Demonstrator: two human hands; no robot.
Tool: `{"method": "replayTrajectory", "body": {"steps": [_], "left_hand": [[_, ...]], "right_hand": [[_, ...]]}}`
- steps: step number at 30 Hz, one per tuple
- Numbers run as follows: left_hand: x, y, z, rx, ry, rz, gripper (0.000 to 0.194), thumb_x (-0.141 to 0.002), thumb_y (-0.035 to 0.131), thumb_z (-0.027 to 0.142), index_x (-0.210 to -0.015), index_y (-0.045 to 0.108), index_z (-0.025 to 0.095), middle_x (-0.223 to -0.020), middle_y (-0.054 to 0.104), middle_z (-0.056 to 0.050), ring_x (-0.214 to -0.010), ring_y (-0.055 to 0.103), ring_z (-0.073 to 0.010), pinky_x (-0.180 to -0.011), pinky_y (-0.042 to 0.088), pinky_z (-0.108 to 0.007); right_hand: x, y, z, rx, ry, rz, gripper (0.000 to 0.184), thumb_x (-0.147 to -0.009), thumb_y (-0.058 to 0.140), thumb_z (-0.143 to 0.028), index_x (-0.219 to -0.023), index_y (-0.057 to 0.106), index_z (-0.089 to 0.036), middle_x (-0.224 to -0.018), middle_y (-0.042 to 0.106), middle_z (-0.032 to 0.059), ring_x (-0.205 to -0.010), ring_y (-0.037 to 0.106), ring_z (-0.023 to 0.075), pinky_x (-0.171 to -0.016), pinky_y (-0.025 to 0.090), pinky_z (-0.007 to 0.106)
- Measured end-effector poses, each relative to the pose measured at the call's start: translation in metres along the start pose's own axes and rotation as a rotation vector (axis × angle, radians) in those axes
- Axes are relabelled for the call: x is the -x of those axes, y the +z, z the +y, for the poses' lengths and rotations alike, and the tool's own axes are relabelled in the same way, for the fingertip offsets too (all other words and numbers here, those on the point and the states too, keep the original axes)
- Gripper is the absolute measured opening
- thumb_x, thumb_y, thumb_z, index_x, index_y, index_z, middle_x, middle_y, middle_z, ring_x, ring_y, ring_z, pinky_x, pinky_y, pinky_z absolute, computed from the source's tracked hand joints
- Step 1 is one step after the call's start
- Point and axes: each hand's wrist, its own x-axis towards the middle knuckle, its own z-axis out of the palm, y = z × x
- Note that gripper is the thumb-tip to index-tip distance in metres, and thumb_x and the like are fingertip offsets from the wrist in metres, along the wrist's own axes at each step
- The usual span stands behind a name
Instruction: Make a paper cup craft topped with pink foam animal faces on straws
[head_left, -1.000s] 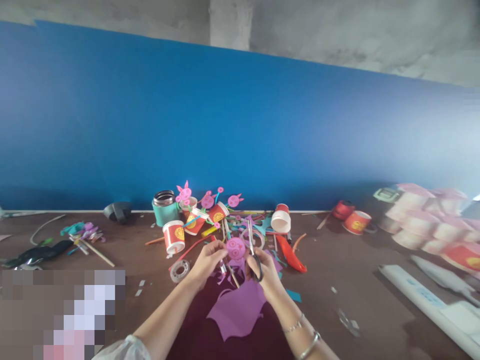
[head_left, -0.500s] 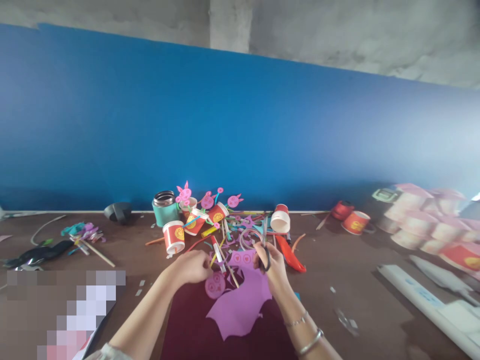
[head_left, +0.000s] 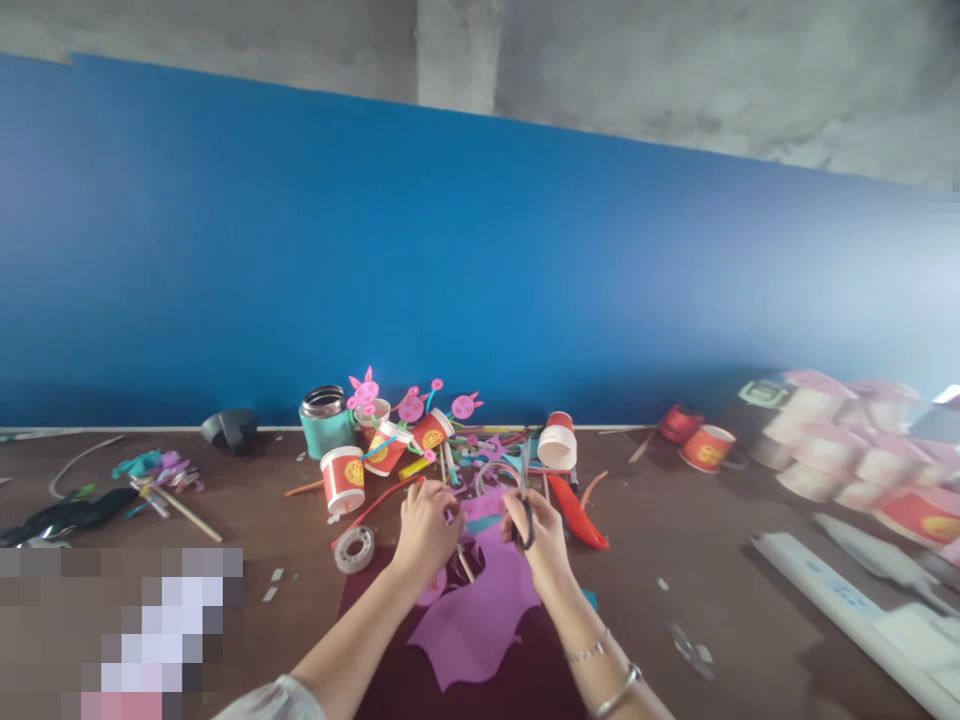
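Observation:
My right hand (head_left: pixel 541 535) is closed on a pair of scissors (head_left: pixel 526 530). Their black handle loop shows at the fingers, with the blades pointing away from me. Between my hands is a purple paper strip (head_left: pixel 484 503). Its right end meets my right fingertips. My left hand (head_left: pixel 431 528) has its fingers curled at the strip's other end and seems to pinch it, though the fingertips are partly hidden. Below lies a larger purple sheet (head_left: pixel 480 620) with cut edges, on a dark red board (head_left: pixel 540 680). A round pink face cutout (head_left: pixel 433 590) is half covered by my left forearm.
A tape roll (head_left: pixel 355 550) lies left of my left hand. Behind are red paper cups (head_left: pixel 344 480) with pink pig cutouts, a teal jar (head_left: pixel 326 430), a tipped cup (head_left: pixel 557 440) and a red pouch (head_left: pixel 577 512). Stacked cups (head_left: pixel 832 450) and a white power strip (head_left: pixel 832 600) stand right.
My left hand has moved right and slightly up, toward the purple strip, uncovering the tape roll. The strip sits higher, showing teal beneath it. My right hand still holds the scissors.

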Motion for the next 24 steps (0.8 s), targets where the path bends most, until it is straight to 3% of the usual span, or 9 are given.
{"method": "replayTrajectory", "body": {"steps": [4,8,12,19,24], "left_hand": [[-0.009,-0.007,-0.008,0.567,-0.185,0.166,0.020,-0.072,0.062,0.032,-0.061,0.056,0.017,-0.059,0.055,0.001,-0.059,0.049,-0.0136,-0.058,0.036,-0.025],[-0.011,-0.006,-0.006,0.999,-0.322,0.214,0.029,-0.069,0.067,0.041,-0.062,0.054,0.016,-0.052,0.047,0.006,-0.046,0.036,-0.0063,-0.048,0.028,-0.020],[-0.010,-0.005,0.001,1.115,-0.353,0.147,0.031,-0.063,0.072,0.041,-0.062,0.054,0.016,-0.052,0.046,0.006,-0.045,0.034,-0.0052,-0.046,0.026,-0.019],[-0.008,-0.003,0.002,1.177,-0.352,-0.044,0.033,-0.057,0.076,0.038,-0.060,0.053,0.015,-0.050,0.046,0.007,-0.045,0.036,-0.0051,-0.046,0.027,-0.018],[-0.008,-0.001,0.000,1.220,-0.371,-0.068,0.032,-0.056,0.077,0.035,-0.061,0.053,0.015,-0.052,0.050,0.005,-0.047,0.039,-0.0054,-0.047,0.028,-0.018]], "right_hand": [[0.004,0.001,0.002,-0.003,-0.022,-0.271,0.029,-0.070,0.067,-0.043,-0.073,0.054,-0.017,-0.044,0.056,-0.0039,-0.039,0.050,0.0102,-0.041,0.037,0.020],[0.009,0.005,0.003,0.080,0.053,-0.476,0.026,-0.069,0.068,-0.039,-0.073,0.056,-0.016,-0.045,0.056,-0.0042,-0.039,0.051,0.0101,-0.041,0.040,0.020],[0.011,0.008,0.001,0.195,0.124,-0.523,0.025,-0.068,0.068,-0.038,-0.070,0.058,-0.015,-0.044,0.056,-0.0040,-0.038,0.051,0.0098,-0.039,0.038,0.018],[0.010,0.006,0.002,0.188,0.094,-0.475,0.022,-0.070,0.066,-0.036,-0.069,0.058,-0.016,-0.043,0.054,-0.0048,-0.036,0.047,0.0082,-0.037,0.036,0.017],[0.009,0.004,0.003,0.183,0.090,-0.502,0.023,-0.071,0.065,-0.038,-0.069,0.059,-0.016,-0.042,0.054,-0.0047,-0.035,0.045,0.0077,-0.037,0.035,0.017]]}}
